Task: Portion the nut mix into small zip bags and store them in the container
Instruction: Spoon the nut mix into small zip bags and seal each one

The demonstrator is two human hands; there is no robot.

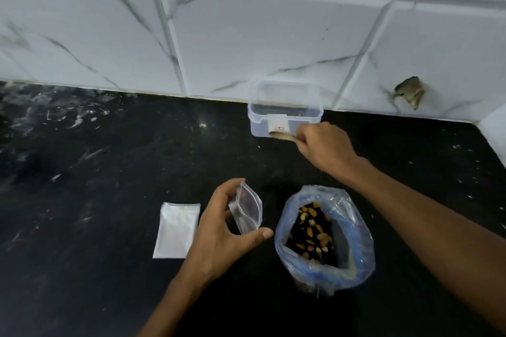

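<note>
White marble-look tiles (pixel 246 30) with grey veins back the scene, one chipped hole (pixel 410 91) low at far right; below them runs a black counter (pixel 109 172), glossy, scuffed with pale streaks and specks, heaviest at the far left. Left hand (pixel 227 230) holds a small clear zip bag (pixel 246 209) upright, thumb on its near lower edge, fingers curled round its far side, mouth seemingly gaping; no nuts plain inside it. Just left of that grip, a flat stack of spare bags (pixel 176 230) lies on the counter. Just right of it, a blue-tinted plastic bag (pixel 325 238) stands open with the nut mix (pixel 310 232) showing: almonds, cashews, dark bits. Right hand (pixel 324 146), beyond the nut bag, fingers curled round a spoon (pixel 282 136), bowl pointing left, against the near wall of the container (pixel 284 109). Container clear, lidless, set against the tiles, a white label on its front. Spoon load too blurred to tell.
</note>
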